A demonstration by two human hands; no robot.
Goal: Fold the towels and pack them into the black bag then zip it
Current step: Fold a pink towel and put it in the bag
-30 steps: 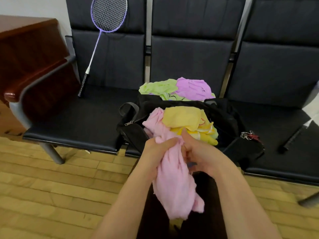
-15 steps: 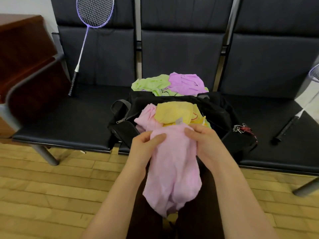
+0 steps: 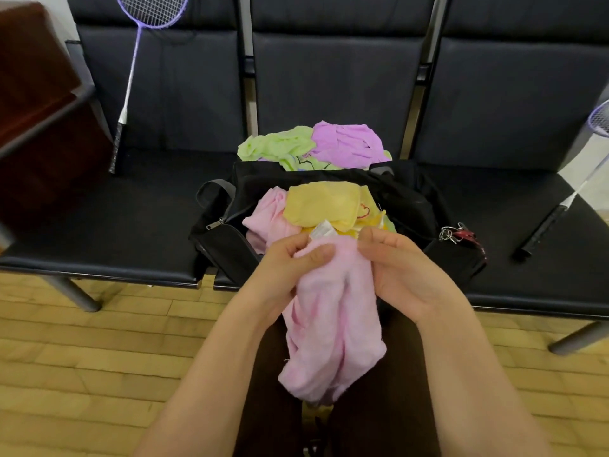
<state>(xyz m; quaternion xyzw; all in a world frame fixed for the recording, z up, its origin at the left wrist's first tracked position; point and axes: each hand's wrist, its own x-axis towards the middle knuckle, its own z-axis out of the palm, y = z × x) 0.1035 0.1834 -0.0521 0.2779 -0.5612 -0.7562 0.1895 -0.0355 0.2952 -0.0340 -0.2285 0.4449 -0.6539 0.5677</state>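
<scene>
Nearest the camera, over the person's dark-clad lap, a pale pink towel [image 3: 333, 324] hangs crumpled from both hands, its lower end bunched and dangling toward the wooden floor [image 3: 82, 367]. The left hand [image 3: 283, 268] pinches the towel's top edge between thumb and curled fingers, and the right hand [image 3: 405, 275] grips the same edge just beside it, fingers curled round the cloth, so the two hands sit close together with little fabric stretched between them (a small white label [image 3: 322, 231] pokes up at that edge). Just beyond the hands, the black bag [image 3: 412, 206] stands unzipped on the seat of a row of dark chairs [image 3: 131, 225], and a folded yellow towel [image 3: 321, 202] lies on top of its contents with another pink towel [image 3: 270, 216] slumped beside it. Behind the bag, on the same seat, a green towel [image 3: 276, 146] and a purple towel [image 3: 346, 143] wait in a loose heap. My reading is that the fold has barely begun, and the risk lies in the narrow grip: with the hands so near each other the cloth may stay twisted and fold into a lump, which would take up room in a bag that already looks fairly full and could foul the zip later. The dangling end might also brush the floor if the hands drop. A purple racket [image 3: 145, 44] leans against the far chair back.
</scene>
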